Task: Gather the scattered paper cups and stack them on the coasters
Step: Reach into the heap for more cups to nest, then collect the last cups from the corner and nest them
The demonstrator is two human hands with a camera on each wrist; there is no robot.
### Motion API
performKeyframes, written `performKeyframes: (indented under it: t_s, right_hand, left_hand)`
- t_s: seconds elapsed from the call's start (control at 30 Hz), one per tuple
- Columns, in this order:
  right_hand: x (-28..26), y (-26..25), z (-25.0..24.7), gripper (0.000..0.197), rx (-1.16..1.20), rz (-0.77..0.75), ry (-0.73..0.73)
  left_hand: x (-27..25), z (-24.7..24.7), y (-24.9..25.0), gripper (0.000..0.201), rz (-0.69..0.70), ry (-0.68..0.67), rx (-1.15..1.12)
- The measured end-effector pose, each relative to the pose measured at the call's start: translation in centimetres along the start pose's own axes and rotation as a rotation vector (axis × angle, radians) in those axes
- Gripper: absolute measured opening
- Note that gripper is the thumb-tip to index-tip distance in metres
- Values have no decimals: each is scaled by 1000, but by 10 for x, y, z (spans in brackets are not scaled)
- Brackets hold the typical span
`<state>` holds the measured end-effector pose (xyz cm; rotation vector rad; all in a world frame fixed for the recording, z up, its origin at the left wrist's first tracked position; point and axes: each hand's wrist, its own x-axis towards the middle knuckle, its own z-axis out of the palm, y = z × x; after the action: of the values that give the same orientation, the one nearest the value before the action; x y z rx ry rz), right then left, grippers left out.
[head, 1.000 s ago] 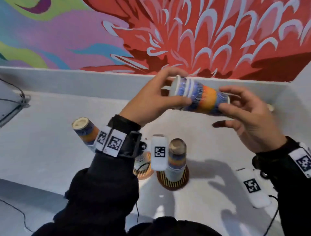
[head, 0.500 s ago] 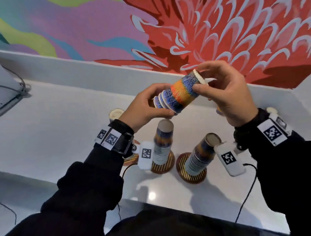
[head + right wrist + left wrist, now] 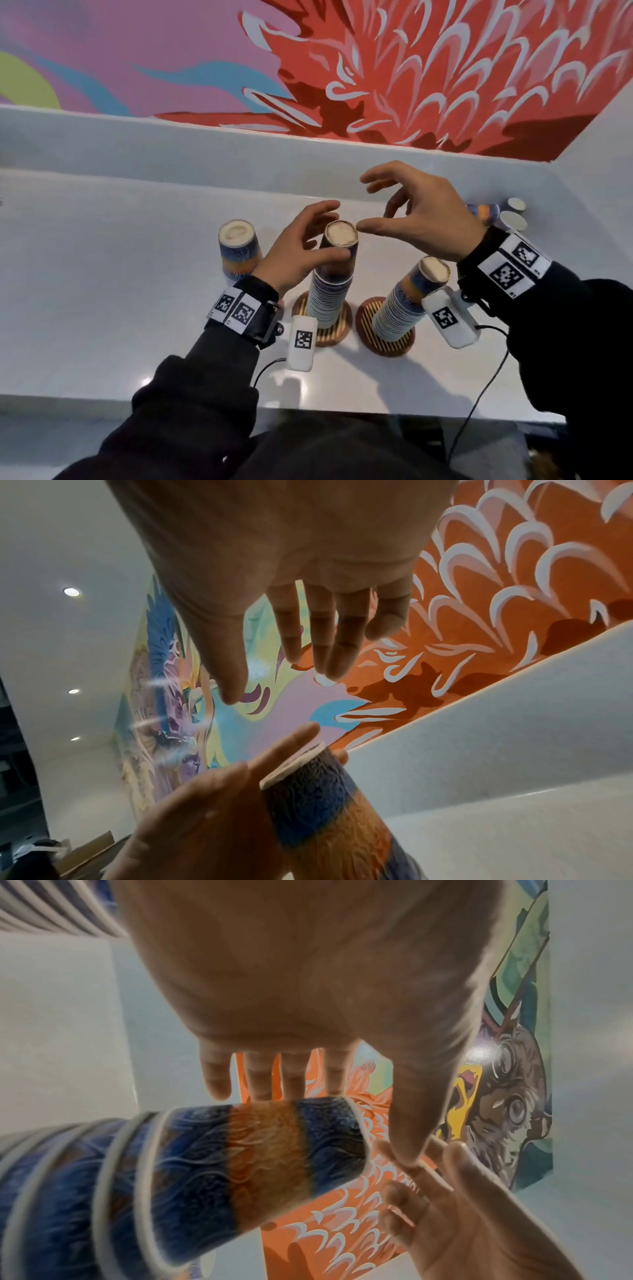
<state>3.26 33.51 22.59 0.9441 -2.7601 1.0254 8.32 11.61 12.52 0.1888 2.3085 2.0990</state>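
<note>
Three upside-down stacks of blue-and-orange paper cups stand on the white counter. The middle stack [image 3: 330, 291] sits on a round striped coaster [image 3: 325, 330]. My left hand [image 3: 337, 229] holds its top cup, thumb across the front and fingers behind; that top cup [image 3: 267, 1153] fills the left wrist view. My right hand [image 3: 362, 202] hovers just right of the stack's top, fingers spread and holding nothing. The right stack [image 3: 407, 301] leans on its own coaster [image 3: 383, 341]. The left stack [image 3: 239, 250] stands behind my left wrist, its base hidden.
Loose cups [image 3: 507, 216] lie at the far right by the corner, behind my right wrist. A low white ledge [image 3: 171, 150] runs along the back under the painted wall. The counter's front edge [image 3: 102, 401] is close to my body. Cables hang from both wrist cameras.
The bundle of cups held sideways between both hands has come down onto the middle stack. My right hand has let go and opened; my left hand still holds the top.
</note>
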Motion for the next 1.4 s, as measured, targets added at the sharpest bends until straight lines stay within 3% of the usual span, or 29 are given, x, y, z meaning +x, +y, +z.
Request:
performKeyframes:
  t_s: [0.13, 0.33, 0.53, 0.73, 0.93, 1.03, 1.27, 1.4]
  right_hand:
    - [-2, 8, -10, 60, 19, 57, 18]
    - [-14, 28, -44, 47, 90, 93, 74]
    - [-33, 66, -126, 33, 169, 73, 236]
    - [-58, 145, -204, 31, 191, 136, 431]
    - [-77, 253, -227, 30, 207, 298, 534]
    - [-78, 311, -215, 32, 235, 423, 542]
    - [-76, 442, -161, 73, 335, 774, 502]
    - [-70, 492, -131, 89, 405, 886, 480]
  left_hand:
    - [6, 6, 22, 58, 51, 74, -2]
    - [23, 43, 95, 38, 281, 241, -87]
    - [75, 131, 184, 26, 448, 137, -242]
    - [144, 252, 219, 26, 396, 49, -307]
    - [224, 342, 179, 22, 218, 89, -207]
    - [264, 367, 132, 18, 114, 127, -24]
    - [322, 382, 4, 13, -148, 121, 478]
    - [343, 375, -38, 18, -237, 115, 738]
